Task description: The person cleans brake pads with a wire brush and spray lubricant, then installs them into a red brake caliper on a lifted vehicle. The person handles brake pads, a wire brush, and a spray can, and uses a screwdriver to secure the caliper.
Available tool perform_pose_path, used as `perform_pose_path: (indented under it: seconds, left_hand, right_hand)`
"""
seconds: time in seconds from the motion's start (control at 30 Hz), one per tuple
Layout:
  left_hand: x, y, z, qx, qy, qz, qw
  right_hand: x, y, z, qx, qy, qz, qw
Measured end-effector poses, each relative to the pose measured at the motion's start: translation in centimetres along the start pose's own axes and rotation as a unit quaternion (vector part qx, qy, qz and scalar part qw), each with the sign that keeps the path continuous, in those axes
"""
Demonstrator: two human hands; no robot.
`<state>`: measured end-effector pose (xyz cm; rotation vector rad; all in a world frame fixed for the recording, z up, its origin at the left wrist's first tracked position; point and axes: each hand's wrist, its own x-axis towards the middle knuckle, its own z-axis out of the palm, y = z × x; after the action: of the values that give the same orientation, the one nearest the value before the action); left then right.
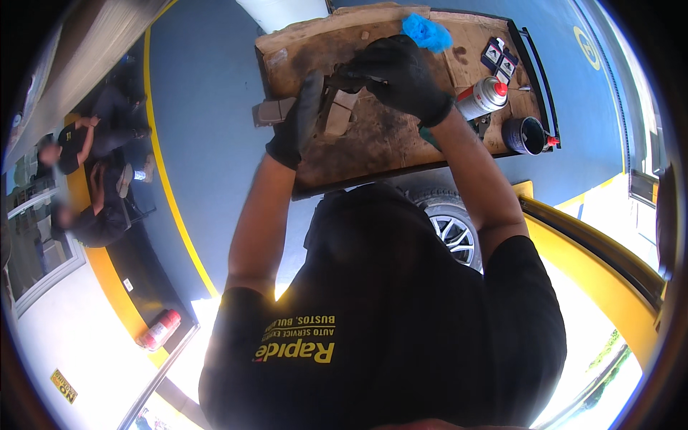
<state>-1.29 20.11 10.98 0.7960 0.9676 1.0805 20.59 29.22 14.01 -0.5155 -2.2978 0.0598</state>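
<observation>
Both my hands wear black gloves and are over the cardboard-covered work table. My left hand (299,122), seen edge-on, is closed at the right end of a greyish-brown brake pad (271,112), which reaches past the table's left edge. Its fingers are partly hidden. Between my hands is a second brake pad (337,113), tilted, with a groove across its face. Above that pad, my right hand (398,77) pinches a small dark part (338,79) close to the left fingertips; its kind cannot be made out.
On the table (373,154) are a blue crumpled glove or cloth (427,33), dark printed packets (499,60), a spray can with a red top (484,98) and a dark open tin (524,135). A car wheel (453,233) is near me. Two people (89,147) sit at the left.
</observation>
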Motion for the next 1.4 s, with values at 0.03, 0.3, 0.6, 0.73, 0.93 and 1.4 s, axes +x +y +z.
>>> perform_pose_path:
  seconds: [0.03,0.3,0.6,0.73,0.93,1.4]
  left_hand:
    - [0.1,0.0,0.3,0.003,0.014,0.014,1.000]
    - [0.3,0.4,1.1,0.024,0.063,0.068,0.995]
    - [0.6,0.8,2.8,0.083,0.008,0.063,0.994]
    - [0.5,1.0,3.0,0.104,-0.003,0.055,0.993]
    - [0.5,1.0,3.0,0.093,-0.015,0.076,0.993]
    - [-0.6,2.1,5.0,0.078,0.014,0.044,0.996]
  right_hand:
    - [-0.2,0.3,-0.1,0.004,-0.006,-0.008,1.000]
    - [0.8,-0.3,-0.1,0.049,-0.039,-0.033,0.998]
    - [0.2,-3.1,0.2,0.011,-0.037,-0.006,0.999]
    - [-0.2,-2.3,0.0,0.005,-0.030,0.031,0.999]
    - [0.1,-1.8,-0.5,0.019,-0.020,-0.014,1.000]
    - [0.3,-2.4,-1.4,0.035,-0.067,-0.052,0.996]
